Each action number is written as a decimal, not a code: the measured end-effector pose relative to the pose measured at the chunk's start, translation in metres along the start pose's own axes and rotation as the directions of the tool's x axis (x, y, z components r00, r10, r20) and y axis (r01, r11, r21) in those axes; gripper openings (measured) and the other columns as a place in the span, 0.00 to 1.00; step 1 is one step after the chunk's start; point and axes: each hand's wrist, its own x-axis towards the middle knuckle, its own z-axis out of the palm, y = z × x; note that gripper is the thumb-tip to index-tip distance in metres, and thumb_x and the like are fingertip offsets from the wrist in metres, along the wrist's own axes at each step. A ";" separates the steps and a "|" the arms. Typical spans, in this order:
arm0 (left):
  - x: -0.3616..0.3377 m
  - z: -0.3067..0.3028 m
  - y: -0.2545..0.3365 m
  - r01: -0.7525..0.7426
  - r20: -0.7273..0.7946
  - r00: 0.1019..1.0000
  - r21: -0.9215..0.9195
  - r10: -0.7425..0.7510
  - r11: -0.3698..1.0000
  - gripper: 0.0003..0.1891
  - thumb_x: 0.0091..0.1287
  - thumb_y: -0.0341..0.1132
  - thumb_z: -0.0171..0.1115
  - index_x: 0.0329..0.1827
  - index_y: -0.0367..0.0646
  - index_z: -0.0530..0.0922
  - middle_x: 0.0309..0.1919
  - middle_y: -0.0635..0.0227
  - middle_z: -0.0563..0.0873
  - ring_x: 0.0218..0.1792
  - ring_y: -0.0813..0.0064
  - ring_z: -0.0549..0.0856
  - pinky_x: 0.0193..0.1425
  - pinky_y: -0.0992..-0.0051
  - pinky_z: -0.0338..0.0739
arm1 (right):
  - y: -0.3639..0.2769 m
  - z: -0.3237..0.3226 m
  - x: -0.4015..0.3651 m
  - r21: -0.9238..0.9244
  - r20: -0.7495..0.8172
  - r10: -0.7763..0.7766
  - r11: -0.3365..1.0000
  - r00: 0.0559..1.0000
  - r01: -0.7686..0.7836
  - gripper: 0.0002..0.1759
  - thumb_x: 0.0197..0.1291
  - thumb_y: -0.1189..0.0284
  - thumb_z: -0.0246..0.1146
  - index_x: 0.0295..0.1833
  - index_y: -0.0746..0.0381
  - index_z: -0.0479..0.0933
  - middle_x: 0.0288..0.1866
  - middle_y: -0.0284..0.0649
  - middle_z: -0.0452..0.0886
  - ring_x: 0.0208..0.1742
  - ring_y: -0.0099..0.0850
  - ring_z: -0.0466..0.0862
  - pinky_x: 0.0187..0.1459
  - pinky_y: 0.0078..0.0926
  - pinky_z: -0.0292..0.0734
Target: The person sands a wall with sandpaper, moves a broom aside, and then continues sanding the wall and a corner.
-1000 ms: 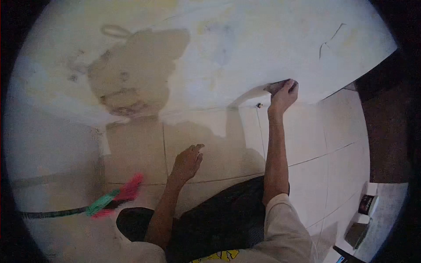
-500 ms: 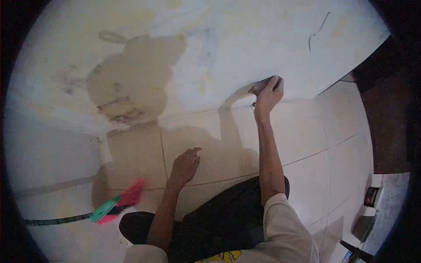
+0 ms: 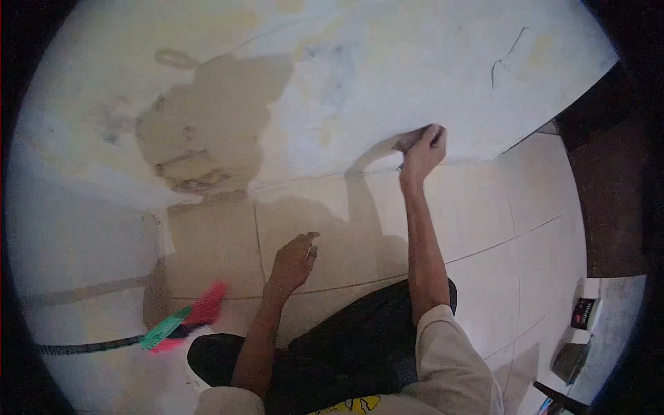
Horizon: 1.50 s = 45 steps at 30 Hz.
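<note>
My right hand [image 3: 424, 153] is closed on a dark grey piece of sandpaper [image 3: 408, 141], held against the lower part of the white wall [image 3: 387, 83]. Part of the sheet is hidden by my fingers. Beneath that hand, the wall meets the beige tiled floor. Lower and to the left, my left hand [image 3: 293, 261] is in front of the tiles with its fingers loosely stretched and nothing in it. My shadow covers the wall and tiles around and left of my hands.
A broom [image 3: 166, 330] with pink and green bristles lies at lower left. A dark brown panel [image 3: 612, 207] stands at right. Below it are a black-labelled container [image 3: 585, 313] and a dark box-like object [image 3: 571, 361]. The wall has a crack [image 3: 508, 55] and dark smudges.
My right hand has shifted very slightly down the wall with the sandpaper, its fingers turned a little. The view has tilted slightly. My left hand stays nearly in place.
</note>
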 end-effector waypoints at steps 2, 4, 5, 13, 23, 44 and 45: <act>0.001 0.003 -0.004 -0.028 -0.002 1.000 0.007 0.028 1.000 0.18 0.74 0.33 0.52 0.65 0.42 0.72 0.50 0.53 0.82 0.52 0.58 0.83 0.58 0.60 0.77 | 0.017 0.005 -0.012 -0.123 0.021 -0.158 0.980 0.987 0.159 0.16 0.77 0.67 0.47 0.34 0.65 0.65 0.29 0.34 0.68 0.32 0.24 0.66 0.34 0.25 0.66; 0.001 0.004 -0.002 -0.053 -0.008 0.999 0.008 0.053 0.999 0.18 0.74 0.33 0.52 0.65 0.42 0.72 0.51 0.53 0.82 0.52 0.58 0.83 0.59 0.60 0.77 | 0.020 0.019 -0.038 -0.202 0.122 -0.266 0.937 0.956 0.286 0.17 0.77 0.66 0.46 0.34 0.64 0.64 0.28 0.33 0.67 0.31 0.25 0.65 0.34 0.25 0.66; 0.001 0.002 0.000 0.002 0.024 1.000 0.002 -0.002 1.000 0.18 0.74 0.34 0.52 0.65 0.42 0.72 0.50 0.53 0.82 0.52 0.58 0.83 0.59 0.60 0.76 | 0.023 0.018 -0.033 -0.203 0.117 -0.269 0.936 0.956 0.288 0.17 0.77 0.66 0.46 0.34 0.64 0.64 0.28 0.33 0.67 0.31 0.25 0.65 0.34 0.25 0.66; 0.001 0.000 -0.001 0.036 0.028 0.999 0.010 -0.037 0.999 0.18 0.74 0.36 0.51 0.65 0.42 0.72 0.50 0.54 0.82 0.51 0.59 0.83 0.59 0.60 0.76 | 0.002 -0.007 0.013 -0.085 -0.016 -0.044 0.995 0.999 0.042 0.16 0.76 0.67 0.47 0.36 0.65 0.66 0.28 0.34 0.67 0.29 0.23 0.65 0.32 0.26 0.67; -0.005 -0.003 0.000 0.042 0.029 0.999 0.005 -0.042 0.999 0.18 0.74 0.35 0.52 0.64 0.41 0.73 0.51 0.53 0.82 0.50 0.58 0.84 0.57 0.61 0.77 | 0.003 0.018 -0.029 -0.144 0.092 -0.050 0.988 0.995 0.063 0.17 0.77 0.67 0.48 0.35 0.67 0.68 0.27 0.37 0.69 0.33 0.25 0.67 0.38 0.30 0.68; -0.004 -0.003 -0.001 0.026 0.007 1.000 -0.014 -0.026 1.000 0.17 0.75 0.36 0.51 0.65 0.43 0.72 0.51 0.55 0.82 0.51 0.59 0.83 0.59 0.59 0.76 | 0.008 0.016 -0.024 -0.171 0.019 -0.202 0.964 0.979 0.203 0.17 0.77 0.66 0.47 0.34 0.63 0.66 0.28 0.32 0.67 0.28 0.22 0.66 0.29 0.26 0.71; -0.006 -0.004 -0.002 0.060 0.033 0.998 -0.001 -0.060 0.998 0.18 0.76 0.36 0.50 0.65 0.43 0.72 0.51 0.55 0.81 0.51 0.59 0.83 0.58 0.59 0.77 | 0.002 0.016 -0.023 -0.129 -0.025 -0.091 0.988 0.996 0.087 0.16 0.77 0.66 0.48 0.35 0.64 0.67 0.29 0.32 0.67 0.34 0.23 0.65 0.34 0.24 0.69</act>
